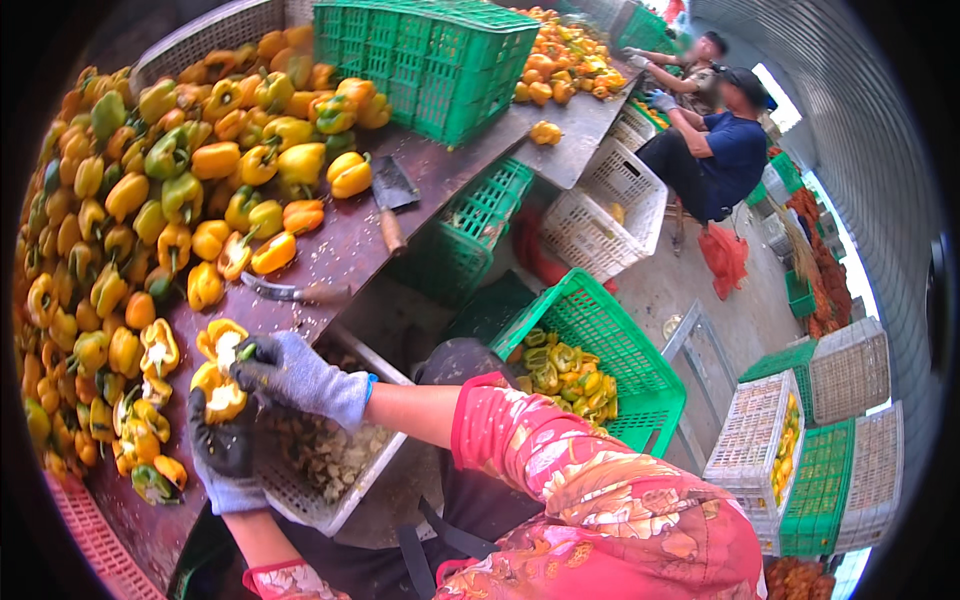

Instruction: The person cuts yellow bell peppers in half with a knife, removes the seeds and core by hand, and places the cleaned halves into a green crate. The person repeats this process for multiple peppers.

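Observation:
My left hand, in a dark-coated glove with a grey-blue cuff, holds a split yellow bell pepper from below, at the edge of the table. The pepper is opened into halves, with pale core and seeds showing. Gloved alike, my right hand pinches a green stem piece against the opened pepper; its fingertips are partly hidden. Below both hands sits a white plastic crate with pale core and seed scraps in it. On the tabletop lies a curved knife with a wooden handle, beyond my right hand.
Whole peppers are heaped across the table, with cut pieces nearer. A broad-bladed tool lies near the table edge. A green crate beside me holds cut peppers. Two people work farther along; stacked crates stand behind.

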The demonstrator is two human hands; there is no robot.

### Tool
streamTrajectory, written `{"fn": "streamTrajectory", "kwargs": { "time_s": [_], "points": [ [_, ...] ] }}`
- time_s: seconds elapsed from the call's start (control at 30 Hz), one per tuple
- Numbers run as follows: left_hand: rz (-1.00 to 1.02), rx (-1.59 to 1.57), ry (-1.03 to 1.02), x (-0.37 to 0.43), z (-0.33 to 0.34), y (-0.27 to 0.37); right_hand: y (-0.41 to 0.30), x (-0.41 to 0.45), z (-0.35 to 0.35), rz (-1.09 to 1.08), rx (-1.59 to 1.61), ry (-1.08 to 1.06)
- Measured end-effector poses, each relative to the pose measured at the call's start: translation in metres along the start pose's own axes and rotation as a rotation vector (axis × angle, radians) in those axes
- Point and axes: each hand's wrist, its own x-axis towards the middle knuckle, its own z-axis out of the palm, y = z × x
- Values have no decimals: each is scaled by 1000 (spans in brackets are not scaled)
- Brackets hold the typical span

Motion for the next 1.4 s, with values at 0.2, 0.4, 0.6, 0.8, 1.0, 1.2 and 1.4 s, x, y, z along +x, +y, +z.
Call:
{"fn": "streamTrajectory", "kwargs": {
  "time_s": [0.2,0.4,0.6,0.8,1.0,1.2,1.4],
  "points": [
    [176,439,251,0,18,-1,-11,-17,-25,-76,-962,-236],
    [127,542,135,-6,55,-43,18,0,-5,-93,-660,-1],
    [147,379,146,-6,66,-50,29,-1,11,-14,-573,195],
    [321,746,190,-6,56,-57,52,12,9,270,251,15],
    [75,484,125,-12,74,-45,33,-3,-2,340,592,-162],
    [90,578,127,-17,87,-41,0,-9,-7,364,326,-218],
    [42,630,118,-18,65,-38,9,-9,-8,203,142,-322]
  ]
}}
